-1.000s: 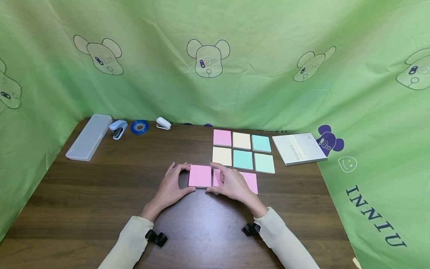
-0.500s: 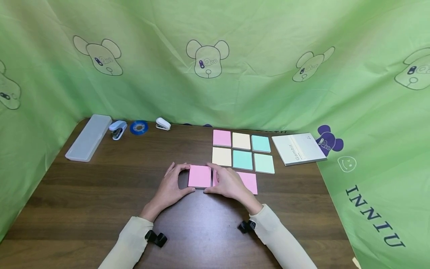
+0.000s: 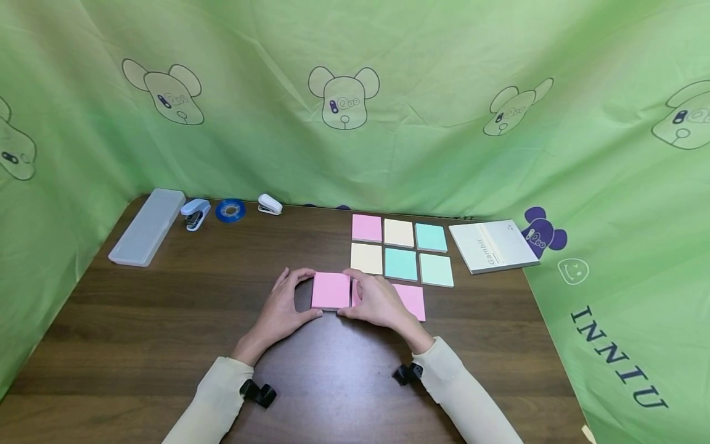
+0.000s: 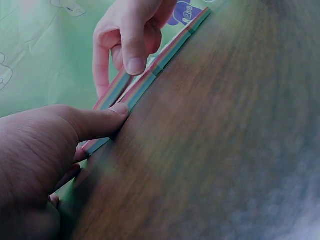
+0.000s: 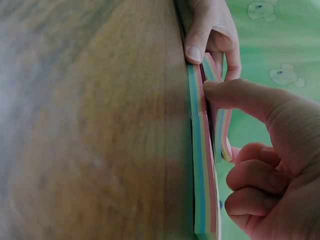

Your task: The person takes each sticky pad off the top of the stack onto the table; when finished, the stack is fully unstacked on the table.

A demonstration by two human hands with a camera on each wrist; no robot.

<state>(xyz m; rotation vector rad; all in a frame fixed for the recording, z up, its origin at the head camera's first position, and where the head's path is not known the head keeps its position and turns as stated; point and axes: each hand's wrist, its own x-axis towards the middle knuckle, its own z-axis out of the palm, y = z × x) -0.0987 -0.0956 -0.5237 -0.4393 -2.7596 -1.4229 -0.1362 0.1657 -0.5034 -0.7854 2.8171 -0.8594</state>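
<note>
A pink-topped sticky note pad (image 3: 331, 288) lies between the two hands, in front of the other pads. My left hand (image 3: 281, 309) grips its left side, thumb at the near edge and fingers at the far edge. From the right, my right hand (image 3: 384, 303) pinches its near and far edges. The left wrist view shows a striped pad (image 4: 111, 93) under the right thumb, slightly raised over a lower row of pads that the left thumb touches. Right of it, more pink pads (image 3: 412, 301) are partly hidden by the right hand.
Behind the hands are two rows of pink, cream, teal and mint pads (image 3: 400, 264). A white notebook (image 3: 493, 245) lies at right. Along the back left are a translucent case (image 3: 148, 227), a blue stapler (image 3: 196, 213), blue tape (image 3: 230, 210) and a white stapler (image 3: 269, 204).
The right hand and forearm have shifted slightly left, with the thumb nearer the pad's front edge. The left hand has stayed in place.
</note>
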